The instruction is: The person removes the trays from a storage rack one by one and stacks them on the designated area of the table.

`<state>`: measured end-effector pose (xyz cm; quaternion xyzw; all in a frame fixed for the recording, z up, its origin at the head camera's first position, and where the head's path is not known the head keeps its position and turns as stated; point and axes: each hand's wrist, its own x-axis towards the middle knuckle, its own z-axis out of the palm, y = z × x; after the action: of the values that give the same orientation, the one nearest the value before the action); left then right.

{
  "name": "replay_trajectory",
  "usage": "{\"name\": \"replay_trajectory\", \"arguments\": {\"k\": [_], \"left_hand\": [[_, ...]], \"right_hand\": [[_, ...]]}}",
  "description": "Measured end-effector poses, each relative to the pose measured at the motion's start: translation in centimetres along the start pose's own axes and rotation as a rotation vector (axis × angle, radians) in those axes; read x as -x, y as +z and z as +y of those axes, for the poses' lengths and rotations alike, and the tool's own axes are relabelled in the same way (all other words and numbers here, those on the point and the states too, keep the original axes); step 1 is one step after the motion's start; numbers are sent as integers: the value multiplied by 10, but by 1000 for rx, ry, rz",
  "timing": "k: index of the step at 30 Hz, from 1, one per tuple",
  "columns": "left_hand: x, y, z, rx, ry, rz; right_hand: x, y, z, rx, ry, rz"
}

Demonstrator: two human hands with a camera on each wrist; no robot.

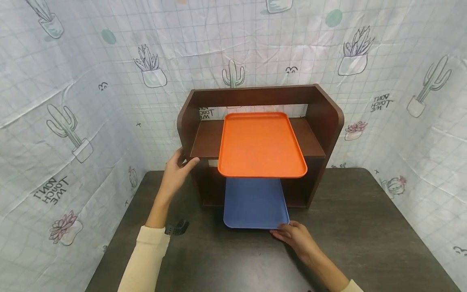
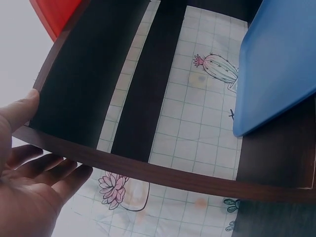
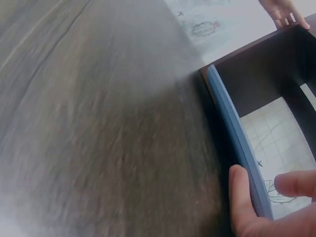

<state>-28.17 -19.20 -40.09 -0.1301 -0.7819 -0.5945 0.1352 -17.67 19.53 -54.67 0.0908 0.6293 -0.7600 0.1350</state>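
A dark brown wooden shelf unit (image 1: pixel 251 96) with two levels stands on the table. My left hand (image 1: pixel 176 172) grips its left side panel, thumb at the front edge and fingers on the outer face, as the left wrist view shows (image 2: pixel 34 192). At the front right corner of a blue tray (image 1: pixel 255 205), my right hand (image 1: pixel 296 239) pinches the rim between thumb and fingers. This tray sits partly inside the lower level, its front part sticking out. An orange tray (image 1: pixel 260 144) lies on the upper level, jutting forward over the blue one and hiding its back part.
The dark wooden table (image 1: pixel 350 227) runs out in front and to both sides of the unit. A white cloth (image 1: pixel 91 134) printed with cacti hangs behind and at the sides. A black wrist strap (image 1: pixel 177 228) sits by the left cuff.
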Motion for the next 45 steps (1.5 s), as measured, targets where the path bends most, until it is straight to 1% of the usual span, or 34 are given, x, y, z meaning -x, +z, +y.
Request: {"name": "replay_trajectory", "arguments": {"k": [3, 7, 11, 15, 19, 21, 24, 26, 30, 33, 37, 40, 45], "left_hand": [[-1, -1, -2, -6, -6, 0], [-1, -1, -2, -19, -14, 5], [0, 1, -2, -14, -10, 8], [0, 1, -3, -10, -4, 7], [0, 1, -2, -16, 2, 6], [0, 1, -2, -16, 3, 8], [-1, 1, -3, -16, 3, 8], [0, 0, -2, -18, 0, 8], [1, -1, -2, -27, -3, 6], [1, -2, -3, -30, -3, 8], [0, -2, -4, -28, 1, 11], [-1, -1, -3, -30, 5, 13], [0, -2, -3, -45, 10, 8]], "right_hand": [[-1, 2, -1, 6, -3, 6], [-2, 6, -1, 4, -25, 38], [-4, 10, 0, -29, -50, 84], [-5, 13, 0, -81, -87, 131], [-6, 16, -2, -157, -117, 191], [-7, 16, -2, -196, -120, 201], [-7, 15, -2, -238, -121, 200], [-7, 14, -2, -247, -122, 201], [-7, 14, -2, -259, -109, 208], [-7, 16, -2, -292, -89, 206], [-8, 18, -2, -325, -79, 179], [-8, 19, -1, -335, -81, 157], [-9, 19, 1, -321, -102, 164]]}}
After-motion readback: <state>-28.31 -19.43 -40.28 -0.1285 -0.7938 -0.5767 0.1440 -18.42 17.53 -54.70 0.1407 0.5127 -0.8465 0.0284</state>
